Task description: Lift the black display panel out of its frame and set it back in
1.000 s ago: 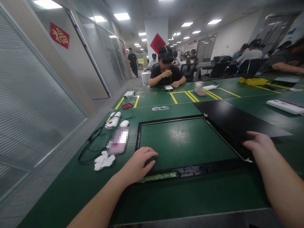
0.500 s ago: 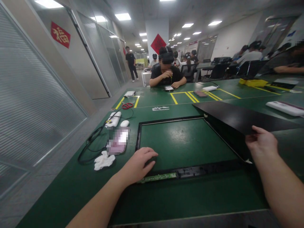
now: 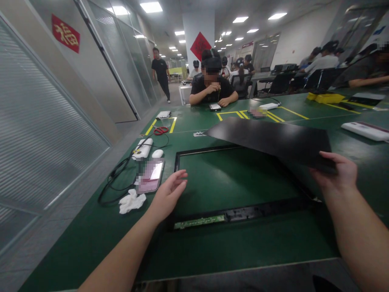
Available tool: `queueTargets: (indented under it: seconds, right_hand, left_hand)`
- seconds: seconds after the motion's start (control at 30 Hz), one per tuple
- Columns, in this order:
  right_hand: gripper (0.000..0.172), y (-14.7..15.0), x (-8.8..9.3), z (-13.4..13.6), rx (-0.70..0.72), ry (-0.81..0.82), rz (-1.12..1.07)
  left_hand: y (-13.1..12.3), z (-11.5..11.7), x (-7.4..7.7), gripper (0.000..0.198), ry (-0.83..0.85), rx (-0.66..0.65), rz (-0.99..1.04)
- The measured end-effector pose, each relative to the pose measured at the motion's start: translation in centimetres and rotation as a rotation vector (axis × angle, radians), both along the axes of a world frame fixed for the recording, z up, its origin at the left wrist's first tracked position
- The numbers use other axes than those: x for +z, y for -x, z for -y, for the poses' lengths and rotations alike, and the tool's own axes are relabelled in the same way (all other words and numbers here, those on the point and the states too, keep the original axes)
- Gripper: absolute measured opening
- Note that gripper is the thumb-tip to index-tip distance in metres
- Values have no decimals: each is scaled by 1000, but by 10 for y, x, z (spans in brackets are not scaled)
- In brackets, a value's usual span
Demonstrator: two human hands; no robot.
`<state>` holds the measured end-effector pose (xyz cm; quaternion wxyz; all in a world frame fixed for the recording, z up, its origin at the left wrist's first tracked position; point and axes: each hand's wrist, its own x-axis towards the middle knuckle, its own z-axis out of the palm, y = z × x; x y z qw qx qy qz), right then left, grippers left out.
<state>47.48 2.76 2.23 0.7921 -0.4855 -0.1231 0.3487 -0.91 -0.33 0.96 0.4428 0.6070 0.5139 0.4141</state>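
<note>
My right hand (image 3: 337, 172) grips the near right corner of a thin black panel (image 3: 273, 140), which is tilted above the right part of a black rectangular frame (image 3: 255, 212). The frame lies on the green table, and the panel hides part of its far and right sides. A green circuit board strip (image 3: 199, 222) sits at the left end of the frame's near side. Over the frame's left side is my left hand (image 3: 170, 192), holding nothing, its fingers slightly bent and apart from the thumb.
Left of the frame lie a phone (image 3: 150, 175), crumpled tissue (image 3: 131, 201), a white mouse (image 3: 157, 153), a power strip (image 3: 142, 149) with black cable, and red scissors (image 3: 161, 130). A person (image 3: 212, 87) sits across the table (image 3: 243, 251). Another person (image 3: 161, 73) walks in the aisle.
The black panel has moved left with my right hand and now hangs over the frame. My left hand has lifted and shifted left, off the frame's inner area. The walking person is closer.
</note>
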Motion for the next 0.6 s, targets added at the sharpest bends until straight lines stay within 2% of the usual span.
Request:
queueTargets:
  seconds: [0.13,0.23,0.37,0.5,0.6]
  right_hand:
    - [23,16,11,9,115,41,18]
    - [28,22,16,12,244,19,65]
    - [43,27,19,12,338,94,114]
    - [46,29,17,10,467,241,66]
    - [48,32,16,11,554,275,84]
  left_hand:
    - [-3,-2,15,47,287,181,503]
    - [-1,-4,28,44,456,219,730]
    - [4,-5,31,47,488,193,684]
    - [5,-2,34,67,428,154,631]
    - [7,-1,39,77,359,186,601]
